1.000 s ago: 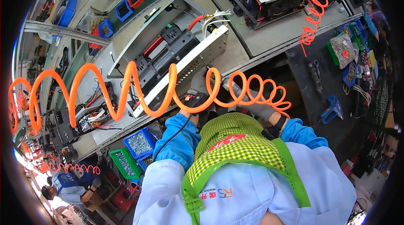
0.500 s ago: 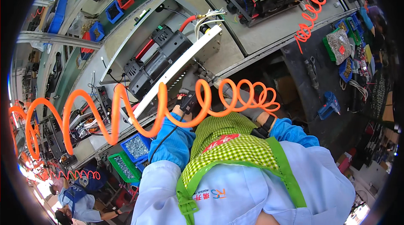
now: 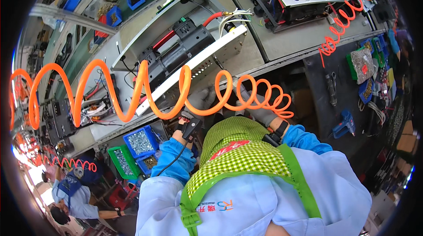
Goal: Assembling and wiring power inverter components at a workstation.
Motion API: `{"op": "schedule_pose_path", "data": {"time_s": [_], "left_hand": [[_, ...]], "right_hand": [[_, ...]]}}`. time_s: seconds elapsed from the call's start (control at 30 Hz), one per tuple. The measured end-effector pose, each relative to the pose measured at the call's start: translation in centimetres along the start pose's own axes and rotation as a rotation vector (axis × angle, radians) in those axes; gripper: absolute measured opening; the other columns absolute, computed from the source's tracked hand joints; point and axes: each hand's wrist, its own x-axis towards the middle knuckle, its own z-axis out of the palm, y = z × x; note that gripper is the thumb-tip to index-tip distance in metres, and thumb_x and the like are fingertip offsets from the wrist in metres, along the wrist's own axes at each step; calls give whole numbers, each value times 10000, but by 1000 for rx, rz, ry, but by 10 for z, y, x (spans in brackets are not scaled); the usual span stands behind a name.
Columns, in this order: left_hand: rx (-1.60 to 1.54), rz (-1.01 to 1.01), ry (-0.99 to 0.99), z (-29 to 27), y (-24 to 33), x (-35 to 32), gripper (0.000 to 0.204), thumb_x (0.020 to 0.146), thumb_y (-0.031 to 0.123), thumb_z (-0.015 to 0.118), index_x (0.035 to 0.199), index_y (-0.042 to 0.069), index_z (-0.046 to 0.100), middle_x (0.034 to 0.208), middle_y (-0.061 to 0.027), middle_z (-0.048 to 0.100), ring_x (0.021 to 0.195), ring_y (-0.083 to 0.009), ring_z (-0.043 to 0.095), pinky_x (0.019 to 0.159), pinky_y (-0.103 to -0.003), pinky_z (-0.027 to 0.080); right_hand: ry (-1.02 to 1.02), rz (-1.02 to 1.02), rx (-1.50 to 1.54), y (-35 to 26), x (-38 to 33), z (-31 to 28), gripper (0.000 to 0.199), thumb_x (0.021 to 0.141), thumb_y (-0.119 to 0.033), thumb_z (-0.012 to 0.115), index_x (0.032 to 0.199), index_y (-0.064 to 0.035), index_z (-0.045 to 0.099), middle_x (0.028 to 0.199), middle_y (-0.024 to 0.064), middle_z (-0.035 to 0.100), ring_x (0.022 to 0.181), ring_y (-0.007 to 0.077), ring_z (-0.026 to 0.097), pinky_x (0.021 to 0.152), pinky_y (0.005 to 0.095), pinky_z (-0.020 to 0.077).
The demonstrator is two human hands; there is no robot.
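A white-edged metal chassis (image 3: 198,66) lies slanted on the bench, with a black motor-like unit (image 3: 187,44) fixed inside it. My right hand (image 3: 263,115), in a grey glove, is closed around a slim driver; the orange coiled hose hides part of this grip. The driver's dark bit (image 3: 219,63) points at the side of the chassis. Just below the chassis edge is my left hand (image 3: 202,98), also gloved in grey. Hose loops cross it, so its fingers show only in part and I cannot make out anything in them.
An orange coiled hose (image 3: 143,90) stretches across the view above my hands. Blue (image 3: 141,143) and green (image 3: 123,162) bins of small hardware stand at left. At right, a blue power tool (image 3: 344,124) rests on a dark surface. Another person (image 3: 77,192) works at lower left.
The view has shifted, so the bench sits farther right. My left hand has drawn back from beside the driver's bit toward me. My right hand keeps the driver at the chassis side.
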Motion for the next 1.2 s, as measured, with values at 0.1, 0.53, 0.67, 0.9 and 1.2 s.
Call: {"op": "schedule_pose_path", "data": {"time_s": [0.1, 0.53, 0.67, 0.9, 1.2], "left_hand": [[126, -23, -63, -9, -24, -4, 447, 956, 20, 443, 1402, 6, 413, 1294, -104, 539, 1186, -198, 570, 960, -256, 489], [-1035, -689, 281, -22, 4, -38, 247, 969, 135, 464, 1173, 28, 551, 919, -62, 597, 694, -107, 568, 475, -174, 404], [-1007, -641, 202, -41, -11, -48, 193, 978, 158, 454, 1087, 32, 552, 879, -52, 569, 680, -115, 541, 484, -164, 406], [-1335, -851, 153, -71, -18, -58, 233, 949, 204, 484, 1092, 38, 563, 870, -53, 561, 636, -138, 499, 449, -192, 384], [-1628, -774, 182, -67, -60, -55, 201, 939, 195, 473, 994, 13, 538, 870, -138, 637, 605, -140, 558, 439, -187, 440]], "right_hand": [[-14, 3, -62, 10, -7, -14, 300, 916, -248, 668, 1166, -85, 637, 1003, 23, 679, 762, 71, 608, 605, 224, 484], [-103, -274, -460, -13, -61, 9, 487, 794, -345, 757, 1100, -2, 597, 955, 104, 633, 877, 177, 587, 770, 321, 459], [-68, -292, -584, -15, -61, 35, 522, 775, -375, 763, 1108, -9, 597, 950, 124, 626, 856, 212, 592, 772, 342, 461], [20, -362, -539, -9, -70, 78, 529, 769, -377, 768, 1109, -9, 598, 932, 130, 627, 851, 240, 599, 778, 360, 462], [22, -105, -351, 2, -42, 119, 506, 805, -398, 753, 1103, -21, 593, 813, 71, 604, 680, 119, 581, 622, 292, 461]]}}
